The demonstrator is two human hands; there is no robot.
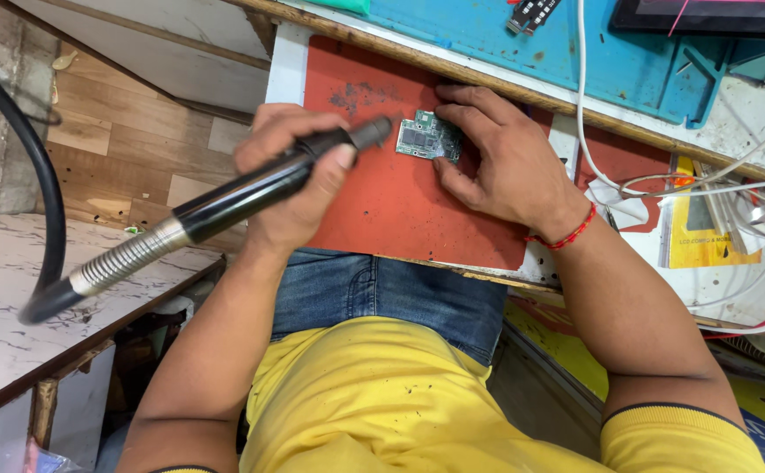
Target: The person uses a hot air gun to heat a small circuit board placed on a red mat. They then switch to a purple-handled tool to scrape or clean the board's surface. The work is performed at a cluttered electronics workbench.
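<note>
Hot-air handpiece on a small circuit board, center of frame

Left hand (290, 171) is wrapped around a black handpiece (264, 188), fingers clenched on the barrel w/ the thumb pressed on top; its nozzle end points right and sits just beside the left edge of the green circuit board (430, 137). Can't tell if the tip actually touches it. The handpiece's silver spring collar and thick black hose (36, 166) trail off to the left of frame. Right hand (496, 158) lies flat-ish on the red mat (382, 206), fingertips pinning the board from its right and top sides, not closed around it. Red thread band (566, 235) on that wrist. Blue mat (575, 52) runs along the top, white cables (663, 186) and a yellow packet (694, 236) at right, marble-look counter (14, 307) lower left.
</note>
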